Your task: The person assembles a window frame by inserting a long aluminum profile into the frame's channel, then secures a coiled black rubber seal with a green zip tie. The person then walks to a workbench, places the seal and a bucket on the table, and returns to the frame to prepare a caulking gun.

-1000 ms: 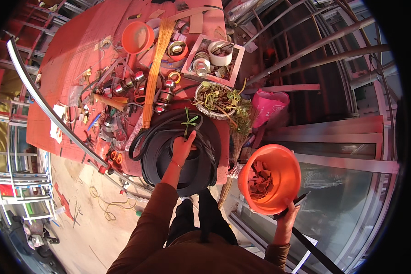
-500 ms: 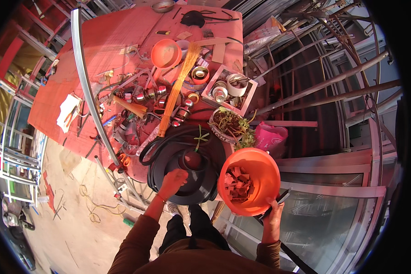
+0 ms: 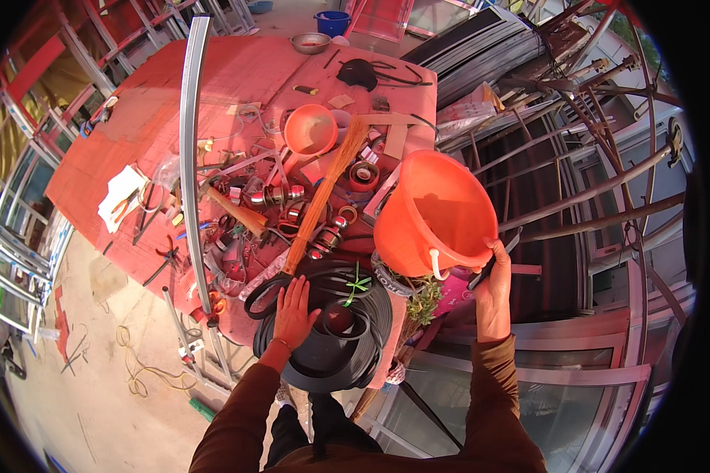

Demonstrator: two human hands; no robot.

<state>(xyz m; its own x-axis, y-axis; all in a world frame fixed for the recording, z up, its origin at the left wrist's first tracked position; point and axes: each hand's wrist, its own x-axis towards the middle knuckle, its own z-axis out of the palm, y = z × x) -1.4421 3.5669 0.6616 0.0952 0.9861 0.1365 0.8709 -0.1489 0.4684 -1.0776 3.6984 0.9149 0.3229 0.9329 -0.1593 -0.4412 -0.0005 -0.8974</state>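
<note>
My right hand (image 3: 493, 296) grips the rim of an orange plastic bucket (image 3: 418, 213), raised and tilted at the right edge of the red table. A slim dark item with a pale tip also sits in that hand; its kind is unclear. Inside the bucket only bare orange wall shows. My left hand (image 3: 293, 314), fingers stretched out, rests on a large coil of black strip (image 3: 323, 363) at the table's near edge. A green leaf-like thing (image 3: 357, 285) stands up by the coil's middle.
On the table (image 3: 154, 94) lie a straw broom (image 3: 323, 193), an orange dipper (image 3: 311, 130), tape rolls and several tools. An upright metal profile (image 3: 191, 158) rises at left. A potted plant (image 3: 424, 303) stands under the bucket. Metal poles (image 3: 607, 193) and framed glass (image 3: 560, 402) fill the right.
My right hand has lifted the bucket up and away from me and tilted it; the reddish pieces in it no longer show. My left hand has opened flat on the coil.
</note>
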